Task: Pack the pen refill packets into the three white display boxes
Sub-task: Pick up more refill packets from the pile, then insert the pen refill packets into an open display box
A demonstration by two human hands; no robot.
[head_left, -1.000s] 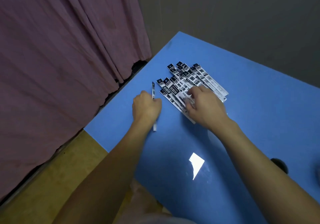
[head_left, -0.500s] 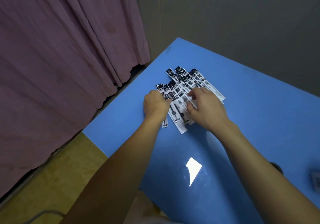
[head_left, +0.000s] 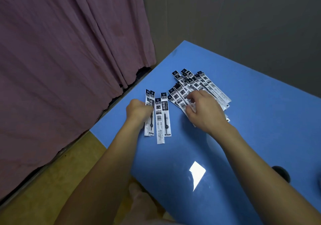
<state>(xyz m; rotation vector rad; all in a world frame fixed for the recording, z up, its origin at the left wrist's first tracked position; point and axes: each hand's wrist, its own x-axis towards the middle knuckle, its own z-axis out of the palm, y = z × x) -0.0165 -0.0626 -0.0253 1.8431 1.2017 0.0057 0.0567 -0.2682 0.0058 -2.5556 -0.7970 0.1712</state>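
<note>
A loose heap of black-and-white pen refill packets [head_left: 203, 87] lies on the blue table [head_left: 251, 137]. My right hand [head_left: 205, 111] rests on the near side of the heap, with fingers curled over several packets. Left of the heap, a small separate group of packets [head_left: 160, 120] lies side by side, pointing toward me. My left hand [head_left: 138, 111] grips the leftmost packets of that group [head_left: 149, 125] near their middle. No white display box is in view.
A purple curtain [head_left: 69, 59] hangs at the left beside the table's left edge. Grey wall panels stand behind the table. A dark round object [head_left: 282, 172] sits at the right, partly hidden by my right forearm. Yellow-brown floor shows below the table corner.
My left hand has drawn a few packets out of the heap to the left, so they now lie as a separate group. My right hand has stayed on the heap.
</note>
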